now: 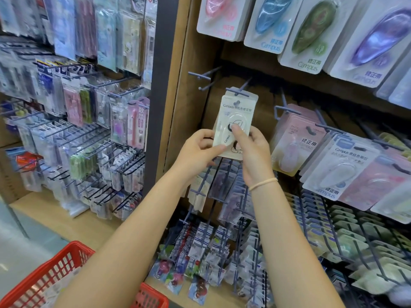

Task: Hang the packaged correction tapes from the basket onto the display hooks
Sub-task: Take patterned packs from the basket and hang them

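Note:
A cream packaged correction tape (pixel 234 114) is held up against the wooden display board, its top hanging hole level with the tip of a blue-grey display hook (pixel 241 92). My left hand (pixel 198 150) pinches the pack's lower left edge. My right hand (pixel 251 150) grips its lower right side, thumb pressed on the clear blister. At the bottom left sits the red basket (pixel 51 274), partly hidden by my left forearm, with pale packs showing through its mesh.
Two bare hooks (pixel 200 75) stick out up and to the left of the pack. More correction tape packs hang to the right (pixel 338 170) and above (pixel 309 36). Crowded hooks of small packs fill the space below (pixel 222 241). A pen rack (pixel 77 107) stands left.

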`<control>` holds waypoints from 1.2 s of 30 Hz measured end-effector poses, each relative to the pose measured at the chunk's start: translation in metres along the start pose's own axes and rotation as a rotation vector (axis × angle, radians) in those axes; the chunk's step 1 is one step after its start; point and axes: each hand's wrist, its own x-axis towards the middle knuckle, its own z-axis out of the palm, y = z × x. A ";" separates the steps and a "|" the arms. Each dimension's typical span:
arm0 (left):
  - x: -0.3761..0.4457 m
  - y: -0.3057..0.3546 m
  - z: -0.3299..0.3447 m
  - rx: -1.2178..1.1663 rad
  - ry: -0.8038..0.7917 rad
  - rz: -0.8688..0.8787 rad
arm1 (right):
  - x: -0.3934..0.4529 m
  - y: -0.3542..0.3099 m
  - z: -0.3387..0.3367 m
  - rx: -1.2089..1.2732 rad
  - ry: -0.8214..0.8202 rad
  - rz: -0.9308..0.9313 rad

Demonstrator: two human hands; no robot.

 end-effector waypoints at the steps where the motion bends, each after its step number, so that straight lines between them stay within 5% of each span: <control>1: 0.000 -0.002 -0.001 0.013 0.000 0.001 | 0.002 -0.001 -0.001 0.003 -0.012 0.000; 18: -0.015 0.008 -0.046 -0.072 0.212 0.288 | -0.010 -0.007 0.047 -0.246 -0.164 -0.210; 36: 0.002 0.009 -0.051 0.124 0.249 0.315 | 0.000 -0.006 0.064 -0.396 0.022 -0.439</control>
